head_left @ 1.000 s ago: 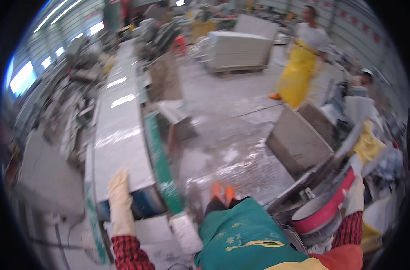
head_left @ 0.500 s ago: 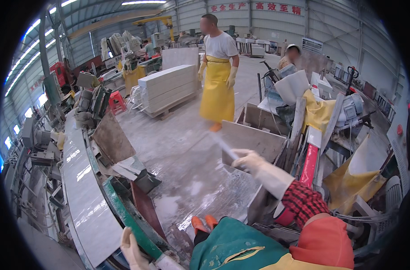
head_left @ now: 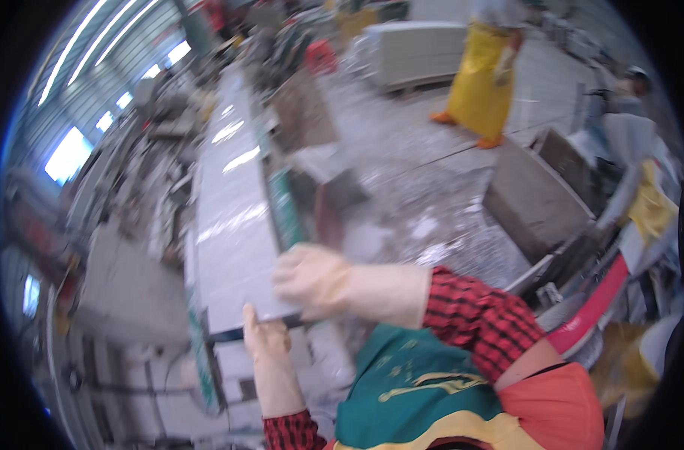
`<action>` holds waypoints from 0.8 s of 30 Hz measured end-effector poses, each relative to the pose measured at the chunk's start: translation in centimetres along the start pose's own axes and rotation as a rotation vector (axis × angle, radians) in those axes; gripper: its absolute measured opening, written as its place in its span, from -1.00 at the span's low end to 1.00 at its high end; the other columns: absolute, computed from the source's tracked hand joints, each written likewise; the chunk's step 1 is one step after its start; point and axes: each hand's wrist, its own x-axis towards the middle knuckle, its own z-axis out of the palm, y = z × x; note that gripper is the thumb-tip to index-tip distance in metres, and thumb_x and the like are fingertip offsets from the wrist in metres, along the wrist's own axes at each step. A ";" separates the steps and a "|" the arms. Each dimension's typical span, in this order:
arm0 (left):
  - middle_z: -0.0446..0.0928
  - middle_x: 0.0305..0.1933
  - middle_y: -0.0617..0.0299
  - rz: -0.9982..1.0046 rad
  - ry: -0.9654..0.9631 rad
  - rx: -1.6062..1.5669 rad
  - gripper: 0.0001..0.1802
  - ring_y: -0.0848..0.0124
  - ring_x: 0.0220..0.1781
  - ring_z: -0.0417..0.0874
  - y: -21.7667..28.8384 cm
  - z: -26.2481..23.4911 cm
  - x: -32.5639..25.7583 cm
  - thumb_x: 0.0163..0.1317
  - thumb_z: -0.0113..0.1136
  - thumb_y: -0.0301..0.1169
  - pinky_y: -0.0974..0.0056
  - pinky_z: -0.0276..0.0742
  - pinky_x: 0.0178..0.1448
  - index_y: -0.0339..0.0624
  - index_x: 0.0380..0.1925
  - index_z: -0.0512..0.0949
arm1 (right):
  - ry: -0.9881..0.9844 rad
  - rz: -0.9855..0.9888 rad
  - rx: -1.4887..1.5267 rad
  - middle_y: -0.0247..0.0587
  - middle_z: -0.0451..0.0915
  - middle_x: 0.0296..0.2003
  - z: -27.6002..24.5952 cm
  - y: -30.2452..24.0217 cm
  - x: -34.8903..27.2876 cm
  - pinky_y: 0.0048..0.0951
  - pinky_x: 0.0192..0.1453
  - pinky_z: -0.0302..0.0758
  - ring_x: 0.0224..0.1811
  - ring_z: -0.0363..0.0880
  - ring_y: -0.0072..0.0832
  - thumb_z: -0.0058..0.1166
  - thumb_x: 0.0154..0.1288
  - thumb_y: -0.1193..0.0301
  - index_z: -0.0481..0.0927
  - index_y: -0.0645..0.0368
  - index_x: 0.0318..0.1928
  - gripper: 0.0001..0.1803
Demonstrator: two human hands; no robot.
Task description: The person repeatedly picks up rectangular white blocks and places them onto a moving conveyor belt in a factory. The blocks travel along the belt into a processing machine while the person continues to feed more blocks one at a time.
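Left hand [head_left: 267,341] at slab [head_left: 233,251] edge, right hand [head_left: 312,279] by its corner (fingers' grip unclear); wide floor [head_left: 409,176] alongside.

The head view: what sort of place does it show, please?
Probably a stone workshop: a stack of pale slabs, a wet-looking floor, and a long yellow apron on someone standing there.

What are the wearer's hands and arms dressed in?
Left hand and right hand: long-cuffed cream gloves. Above them, red-and-black checked sleeves; higher on the right, an orange-red sleeve. Blur hides any fine markings.
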 end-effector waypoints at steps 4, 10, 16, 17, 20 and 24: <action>0.44 0.28 0.07 0.308 0.269 0.212 -0.38 0.22 0.17 0.50 4.0 -3.7 -0.6 0.36 -0.01 0.12 0.17 0.50 0.18 -0.01 0.25 0.41 | 0.137 0.088 -0.029 -0.20 0.51 0.02 1.8 4.2 -4.4 -0.18 0.32 0.31 0.20 0.39 -0.19 0.36 -0.08 0.13 0.56 0.02 0.04 -0.40; 0.42 0.28 0.02 0.491 0.346 0.180 -0.50 0.06 0.22 0.52 7.1 -8.8 2.2 0.36 0.12 -0.35 -0.08 0.55 0.23 -0.19 0.26 0.33 | 0.091 0.734 0.082 -0.07 0.54 0.16 0.8 10.3 -22.0 -0.27 0.40 0.34 0.28 0.44 -0.14 0.34 0.06 0.26 0.55 0.13 0.11 -0.43; 0.64 -0.15 0.11 0.616 0.366 0.200 -0.66 0.23 -0.31 0.67 5.3 -9.6 5.5 0.38 0.17 -0.20 0.38 0.48 -0.62 -0.20 -0.01 0.48 | 0.287 1.328 0.151 0.01 0.55 0.17 -1.6 9.5 -39.0 -0.33 0.32 0.40 0.27 0.49 -0.21 0.29 0.17 0.34 0.51 0.20 0.23 -0.40; 0.64 -0.15 0.11 0.648 0.384 0.184 -0.67 0.23 -0.30 0.67 5.1 -9.4 5.9 0.37 0.18 -0.21 0.37 0.50 -0.61 -0.19 -0.02 0.48 | 0.336 1.443 0.283 0.04 0.56 0.16 -2.1 9.0 -41.3 -0.32 0.33 0.39 0.27 0.49 -0.21 0.28 0.19 0.35 0.51 0.21 0.23 -0.42; 0.51 0.04 0.07 0.582 0.310 0.169 -0.65 0.14 -0.02 0.60 5.4 -9.1 6.1 0.38 0.10 -0.40 0.04 0.60 -0.12 -0.20 0.12 0.35 | 0.335 1.542 0.177 0.09 0.57 0.14 -2.2 7.3 -46.7 -0.29 0.34 0.37 0.25 0.50 -0.21 0.26 0.22 0.36 0.50 0.24 0.24 -0.43; 0.45 0.13 0.03 0.560 0.303 0.155 -0.60 0.08 0.11 0.57 5.9 -9.4 6.6 0.39 0.07 -0.49 -0.12 0.66 0.11 -0.21 0.19 0.29 | 0.350 1.614 0.094 0.13 0.56 0.15 -1.2 5.8 -51.1 -0.28 0.35 0.36 0.24 0.50 -0.18 0.26 0.24 0.35 0.50 0.28 0.24 -0.43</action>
